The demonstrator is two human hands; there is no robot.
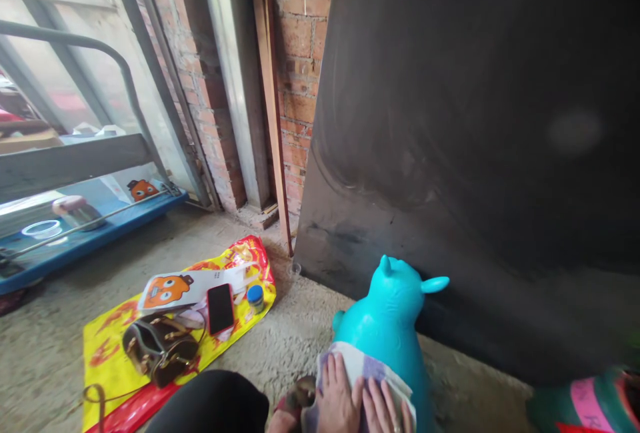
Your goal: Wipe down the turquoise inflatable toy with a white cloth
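Resting both hands palm-down, you hold a white-and-purple cloth (367, 361) against the back of a turquoise animal figure (395, 309), near and just right of centre. Your left hand (337, 396) and right hand (384, 409) lie side by side, fingers straight and closed around nothing; the flat spread appears to keep the cloth snug to the curve. The figure's base is hidden, but its place close before you probably explains your easy reach. To your left, beyond a dark-clad knee (210, 403), a yellow sheet (103, 326) covers the rough floor, likely sparing your belongings the grit: a brown handbag (160, 353), a phone (220, 309), a white bag (173, 291) with an orange cartoon face and a blue-lidded jar (255, 299). On the far side, a large dark panel (450, 119) and a wooden plank (274, 119) stand tilted, apparently leaning on the brick wall (300, 26) for support. A blue trolley (100, 243) stands far left.
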